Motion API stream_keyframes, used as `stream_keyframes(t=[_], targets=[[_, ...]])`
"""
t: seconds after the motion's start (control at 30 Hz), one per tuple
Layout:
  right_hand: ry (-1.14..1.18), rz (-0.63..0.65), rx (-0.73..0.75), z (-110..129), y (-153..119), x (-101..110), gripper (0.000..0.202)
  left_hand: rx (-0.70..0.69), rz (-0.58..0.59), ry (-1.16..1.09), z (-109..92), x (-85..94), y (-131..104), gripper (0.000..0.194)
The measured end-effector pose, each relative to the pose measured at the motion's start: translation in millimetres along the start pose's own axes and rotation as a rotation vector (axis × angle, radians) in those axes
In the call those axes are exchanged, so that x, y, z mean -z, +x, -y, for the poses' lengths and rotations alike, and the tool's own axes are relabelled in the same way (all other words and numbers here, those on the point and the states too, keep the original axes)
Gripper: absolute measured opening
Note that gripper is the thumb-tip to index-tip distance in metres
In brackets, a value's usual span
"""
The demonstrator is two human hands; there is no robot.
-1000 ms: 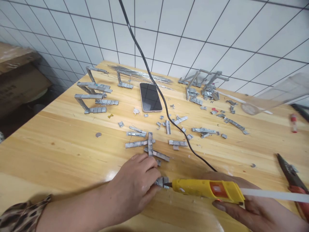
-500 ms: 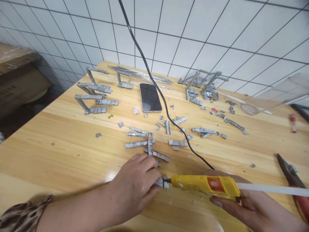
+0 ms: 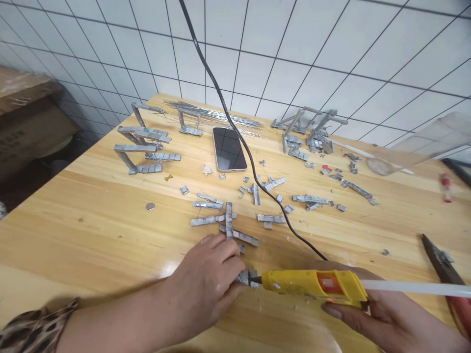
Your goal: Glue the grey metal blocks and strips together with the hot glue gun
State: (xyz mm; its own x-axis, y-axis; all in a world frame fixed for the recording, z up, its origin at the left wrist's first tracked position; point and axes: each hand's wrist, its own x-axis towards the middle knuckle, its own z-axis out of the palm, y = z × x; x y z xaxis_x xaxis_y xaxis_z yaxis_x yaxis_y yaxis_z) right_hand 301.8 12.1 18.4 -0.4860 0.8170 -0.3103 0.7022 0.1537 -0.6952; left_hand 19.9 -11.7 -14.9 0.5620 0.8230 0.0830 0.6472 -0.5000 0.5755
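Left hand (image 3: pixel 208 284) sits low in the middle of the frame, fingers pinched shut around a small silver metal piece (image 3: pixel 247 278) that rests right on the desk (image 3: pixel 81 230). So that grip is closed on the piece. The right hand (image 3: pixel 382 318), lower right of the frame, is wrapped around a yellow glue gun (image 3: pixel 316 285), grip closed on its handle end, with the gun lying almost level. The nozzle tip touches the metal piece just beside the left fingertips. A white glue stick (image 3: pixel 412 288) pokes out the back of the gun toward the right edge, and the black cord (image 3: pixel 239 142) runs from the gun up across the desk and off the top of the frame.

Just above the left hand there's a cross-shaped bunch of silver strips (image 3: pixel 228 223) lying flat. More loose strips and bits are scattered across the middle. A phone (image 3: pixel 228 148) lies face up, screen dark, upper middle. Upper left holds a few standing silver frames (image 3: pixel 142 144), and another cluster of frames (image 3: pixel 309 127) sits upper right near the tiled wall. Pliers with red handles (image 3: pixel 447 274) lie at the right edge. A small round coin-like disc (image 3: pixel 149 206) sits alone left of centre. Leopard-print sleeve (image 3: pixel 33 328) shows at the bottom left corner.
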Motion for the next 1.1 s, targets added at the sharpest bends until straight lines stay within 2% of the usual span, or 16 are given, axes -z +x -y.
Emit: stream_keyframes(t=[0.23, 0.33, 0.47, 0.53, 0.6, 0.73, 0.83, 1.03, 1.1], targets=[[0.073, -0.088, -0.005, -17, -7, 4, 0.019, 0.000, -0.009, 0.004, 0, -0.7, 0, 0.013], [0.298, -0.198, -0.078, -23, -8, 5, 0.014, 0.000, -0.013, 0.004, 1, -0.8, 1, 0.012], [0.659, -0.528, -0.160, -22, 2, 9, 0.021, -0.005, -0.034, -0.002, 1, -2.2, 0, 0.010], [0.847, -0.533, -0.132, -22, 12, 12, 0.021, -0.002, -0.034, -0.005, 2, -3.0, -2, 0.009], [0.976, -0.628, -0.142, -25, 23, 14, 0.022, 0.000, -0.039, -0.010, 2, -3.5, -2, 0.009], [0.985, -0.719, -0.212, -33, 39, 15, 0.026, -0.009, -0.061, -0.016, 3, -3.6, -2, 0.011], [0.982, -0.746, -0.218, -32, 49, 12, 0.032, -0.021, -0.075, -0.022, 3, -3.9, -1, 0.010], [0.992, -0.602, -0.198, -20, 65, 7, 0.044, -0.054, -0.107, -0.015, 5, -5.2, -1, 0.010], [0.951, -0.590, -0.211, -20, 67, 6, 0.045, -0.054, -0.101, -0.016, 6, -5.1, -1, 0.009]])
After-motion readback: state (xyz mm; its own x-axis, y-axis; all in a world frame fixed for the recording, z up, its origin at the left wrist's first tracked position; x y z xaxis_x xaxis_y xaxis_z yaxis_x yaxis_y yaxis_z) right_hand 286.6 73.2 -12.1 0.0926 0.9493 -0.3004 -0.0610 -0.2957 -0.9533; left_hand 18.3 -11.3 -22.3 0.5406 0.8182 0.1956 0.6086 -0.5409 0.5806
